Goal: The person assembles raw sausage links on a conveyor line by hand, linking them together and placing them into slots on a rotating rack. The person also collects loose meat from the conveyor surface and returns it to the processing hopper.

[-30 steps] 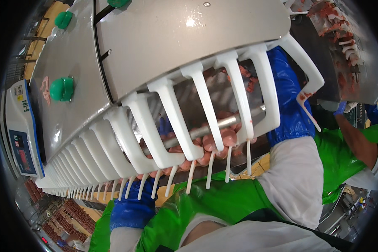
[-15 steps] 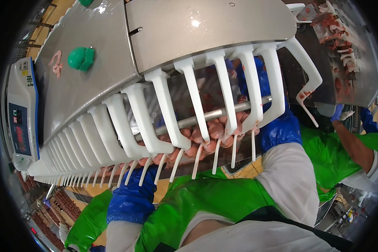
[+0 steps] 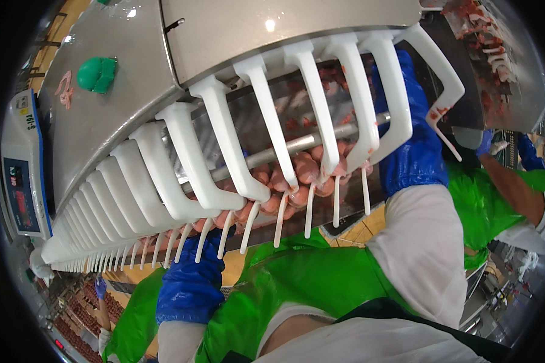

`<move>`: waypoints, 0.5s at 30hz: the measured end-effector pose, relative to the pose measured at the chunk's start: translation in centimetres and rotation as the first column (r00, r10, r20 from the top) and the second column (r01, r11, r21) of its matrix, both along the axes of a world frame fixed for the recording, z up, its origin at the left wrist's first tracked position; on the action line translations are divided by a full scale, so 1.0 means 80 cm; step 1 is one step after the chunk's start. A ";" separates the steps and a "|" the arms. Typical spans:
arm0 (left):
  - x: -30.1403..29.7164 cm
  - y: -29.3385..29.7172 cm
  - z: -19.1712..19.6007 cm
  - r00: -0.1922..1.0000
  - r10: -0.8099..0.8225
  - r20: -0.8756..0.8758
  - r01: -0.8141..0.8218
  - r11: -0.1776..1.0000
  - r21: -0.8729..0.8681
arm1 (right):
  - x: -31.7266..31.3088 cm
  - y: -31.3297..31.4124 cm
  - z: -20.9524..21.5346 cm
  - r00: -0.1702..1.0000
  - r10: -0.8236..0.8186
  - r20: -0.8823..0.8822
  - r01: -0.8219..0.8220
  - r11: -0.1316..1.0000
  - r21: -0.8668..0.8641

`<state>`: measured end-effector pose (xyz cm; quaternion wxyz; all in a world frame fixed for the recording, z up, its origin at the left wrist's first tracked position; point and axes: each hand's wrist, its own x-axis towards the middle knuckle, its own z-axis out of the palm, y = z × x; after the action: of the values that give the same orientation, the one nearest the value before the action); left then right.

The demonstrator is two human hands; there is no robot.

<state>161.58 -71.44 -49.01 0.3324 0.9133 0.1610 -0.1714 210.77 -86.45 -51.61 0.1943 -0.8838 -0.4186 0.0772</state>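
Observation:
A row of white plastic hooks (image 3: 271,121) hangs along a curved steel cover, with pink sausage links (image 3: 307,172) bunched around their lower ends. Behind the hooks runs a metal tube (image 3: 300,144). My left hand (image 3: 189,272), in a long blue glove, reaches up below the links at the middle of the row. Its fingers are hidden behind hooks and links. Also gloved in blue, my right hand (image 3: 419,106) reaches up by the right-end hooks, past the tube's tip. Its fingers are out of sight behind the hooks and cover edge.
The steel cover (image 3: 303,15) spans the top, with a green knob (image 3: 97,74) on its left part. At far left stands a display unit (image 3: 21,193). Meat scraps (image 3: 493,45) lie on the right-hand machine. A co-worker's arm (image 3: 515,190) is at right; another gloved hand (image 3: 100,287) at lower left.
My right hand has moved up and further in behind the end hooks. My left hand stays under the links. The machine sits slightly higher and further left in the view.

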 end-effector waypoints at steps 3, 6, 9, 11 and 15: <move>0.009 0.005 -0.004 1.000 -0.004 0.003 0.004 1.000 0.003 | -0.038 -0.029 0.000 0.994 0.050 -0.102 -0.043 0.997 0.068; 0.022 0.015 -0.009 1.000 -0.006 -0.007 0.006 1.000 0.008 | -0.075 -0.055 -0.009 0.984 -0.022 -0.179 0.056 0.981 0.187; 0.029 0.027 -0.013 1.000 0.001 0.008 -0.002 1.000 0.015 | -0.100 -0.066 -0.034 0.913 -0.375 -0.161 0.408 0.862 0.301; 0.032 0.036 -0.015 1.000 0.001 0.011 -0.001 1.000 0.031 | -0.118 -0.058 -0.058 0.884 -0.398 -0.244 0.463 0.815 0.347; 0.039 0.050 -0.017 1.000 0.005 0.027 -0.006 0.999 0.050 | -0.185 -0.030 -0.090 0.935 -0.064 -0.348 0.198 0.910 0.365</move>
<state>164.73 -67.47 -50.38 0.3123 0.9231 0.1632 -0.1541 195.99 -88.86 -58.81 0.4399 -0.8276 -0.3259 0.1240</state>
